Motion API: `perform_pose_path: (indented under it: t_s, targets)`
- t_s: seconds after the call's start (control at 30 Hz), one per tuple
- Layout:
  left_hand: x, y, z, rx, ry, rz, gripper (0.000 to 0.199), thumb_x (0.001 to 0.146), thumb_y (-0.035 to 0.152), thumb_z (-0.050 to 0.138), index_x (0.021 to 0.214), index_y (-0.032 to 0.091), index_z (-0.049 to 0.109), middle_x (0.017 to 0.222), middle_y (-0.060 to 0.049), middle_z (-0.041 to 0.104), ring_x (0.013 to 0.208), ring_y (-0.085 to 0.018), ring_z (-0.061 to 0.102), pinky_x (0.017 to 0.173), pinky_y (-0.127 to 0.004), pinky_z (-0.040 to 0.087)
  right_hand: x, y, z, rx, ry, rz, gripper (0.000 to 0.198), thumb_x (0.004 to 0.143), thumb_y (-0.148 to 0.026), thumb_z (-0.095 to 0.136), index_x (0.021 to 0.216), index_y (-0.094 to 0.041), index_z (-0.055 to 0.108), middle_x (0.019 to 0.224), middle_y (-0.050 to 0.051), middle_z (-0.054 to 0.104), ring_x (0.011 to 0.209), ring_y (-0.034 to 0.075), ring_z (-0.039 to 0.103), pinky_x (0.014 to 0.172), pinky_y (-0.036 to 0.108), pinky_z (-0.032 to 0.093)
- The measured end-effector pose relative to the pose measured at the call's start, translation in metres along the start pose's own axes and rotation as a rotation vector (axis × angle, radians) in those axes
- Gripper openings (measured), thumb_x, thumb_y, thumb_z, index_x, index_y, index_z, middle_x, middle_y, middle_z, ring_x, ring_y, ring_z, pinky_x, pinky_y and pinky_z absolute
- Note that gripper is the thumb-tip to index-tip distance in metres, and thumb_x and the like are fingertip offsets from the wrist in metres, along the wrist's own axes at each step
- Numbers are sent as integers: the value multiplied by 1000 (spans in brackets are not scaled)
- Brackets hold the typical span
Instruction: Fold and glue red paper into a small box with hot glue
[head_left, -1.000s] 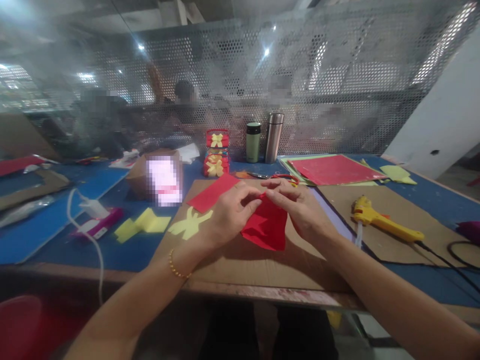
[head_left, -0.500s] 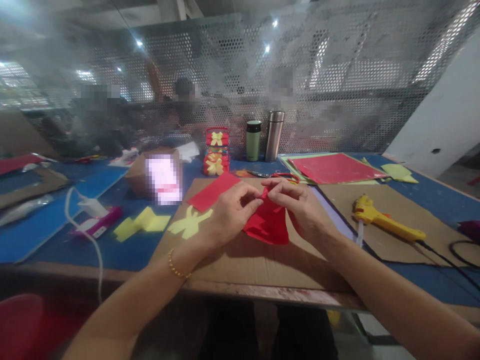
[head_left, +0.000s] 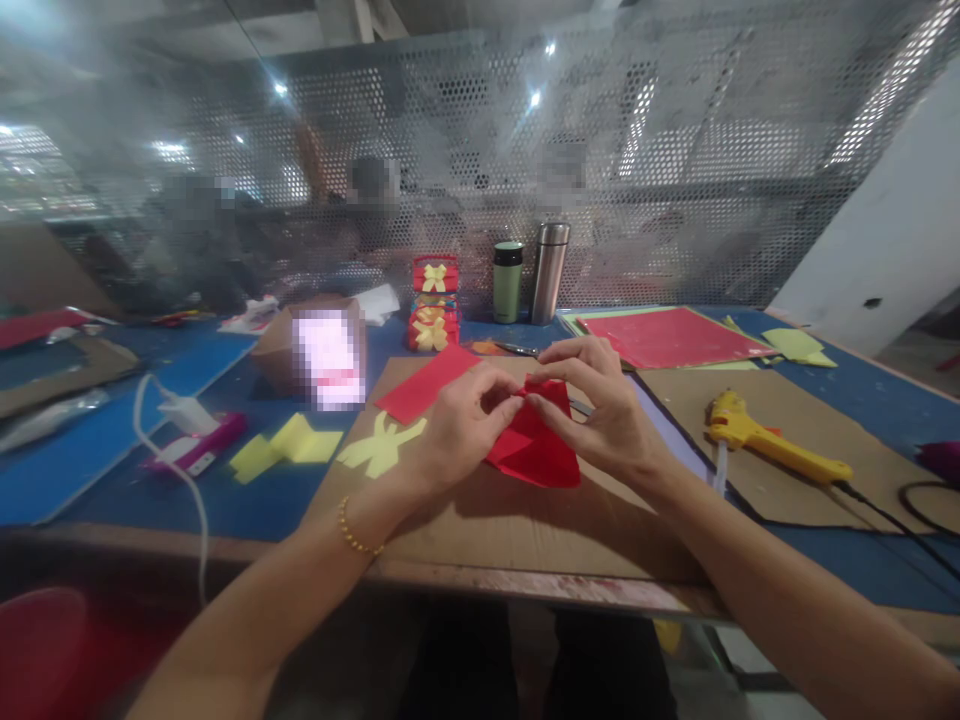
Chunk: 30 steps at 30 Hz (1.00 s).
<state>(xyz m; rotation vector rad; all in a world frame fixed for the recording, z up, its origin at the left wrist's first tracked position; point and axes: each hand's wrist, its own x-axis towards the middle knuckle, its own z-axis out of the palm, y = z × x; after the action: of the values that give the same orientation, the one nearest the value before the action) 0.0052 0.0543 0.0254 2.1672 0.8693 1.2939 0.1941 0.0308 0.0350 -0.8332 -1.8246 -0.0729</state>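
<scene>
Both the left hand (head_left: pixel 466 422) and right hand (head_left: pixel 609 412) pinch the top of the red sheet (head_left: pixel 538 448) in the middle of the frame. It looks like folding; next may need a firm press.

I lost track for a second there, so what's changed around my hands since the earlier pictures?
Your right hand has shifted up and slightly right in view, its fingers more spread, now hiding the handles of the scissors. The lower right corner of the red sheet has swung slightly right and up. Your left hand still pinches its top; the yellow glue gun and yellow bow cut-out stayed put.
</scene>
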Motion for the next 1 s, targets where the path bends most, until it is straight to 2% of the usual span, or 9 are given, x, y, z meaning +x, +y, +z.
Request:
perform_pose_path:
  t_s: [0.27,0.37,0.47,0.57,0.67,0.83,0.9,1.0]
  targets:
    - [-1,4,-2,34,-40,25,4,93,21,62,94,20,66,88,-2,68,79,-14,59,74,-28,48,-2,5,-1,-92,-55,-82,3,89,-24,62,87,-25,62,102,9,67,99,27,62,88,48,43]
    - [-1,3,-2,35,-42,47,3,94,20,63,93,20,66,88,-1,68,78,-13,59,73,-28,48,-2,3,-2,-73,-55,-66,3,89,-23,61,87,-25,60,101,8,67,99,27,61,88,46,43]
    - [0,2,-1,6,-7,57,4,94,21,63,91,19,65,87,-1,68,76,-13,59,71,-27,48,-2,1,-2,13,-39,57,5,91,-26,61,87,-24,60,94,6,65,96,25,61,87,43,45]
    - [0,0,1,-13,44,123,3,94,18,64,91,19,64,85,-1,66,75,-12,59,69,-26,48,-2,3,-2,147,-38,214,18,92,-33,63,77,-24,61,83,3,63,85,22,58,81,39,44]
    - [0,-2,2,26,52,206,3,94,16,64,93,19,64,84,0,65,75,-12,59,69,-25,47,0,6,-1,307,-70,356,26,88,-40,69,69,-23,64,78,3,63,81,20,57,78,37,43]
    - [-2,-3,2,93,40,265,4,96,15,64,95,19,64,84,1,63,75,-11,58,68,-24,47,2,2,-2,533,-138,605,26,78,-43,77,67,-22,68,76,2,64,76,18,58,74,35,43]
    - [-2,-3,2,102,39,262,3,96,16,64,96,19,64,84,1,63,75,-11,58,68,-24,47,2,-1,-1,610,-125,669,24,75,-42,80,67,-21,68,75,1,64,72,16,57,71,33,43]
    - [-3,-4,2,101,34,241,2,96,19,66,97,19,65,84,1,63,74,-11,58,68,-24,47,2,-2,0,664,-87,685,23,72,-39,82,66,-21,68,74,0,63,70,15,55,69,32,43]
